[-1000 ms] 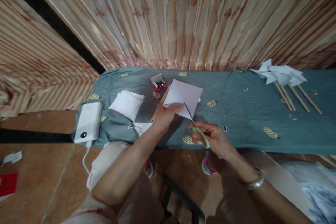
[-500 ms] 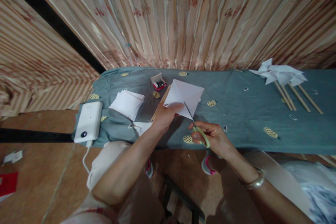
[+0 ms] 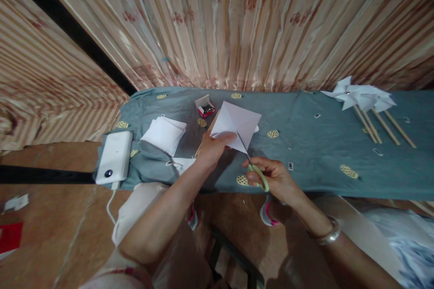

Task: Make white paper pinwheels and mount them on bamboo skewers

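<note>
My left hand pinches the near-left edge of a white paper square, thumb on top, holding it above the cloth. Fold creases run across the sheet. Through the handle loops of a pair of scissors with light green grips go the fingers of my right hand. Their blades lie over the near corner of the sheet and point toward its middle. Partly hidden under the paper and left hand are thin wooden sticks. Left of them sits a stack of white paper squares.
A small open red box of dark pins stands behind the sticks. Several paper pinwheels on wooden sticks lie at the right. A white device with a cable rests at the left end of the cloth-covered table. A curtain hangs behind.
The scissors and my right hand have shifted slightly left and toward the sheet's middle. The paper's right corner has moved a little left. My left hand keeps its hold.
</note>
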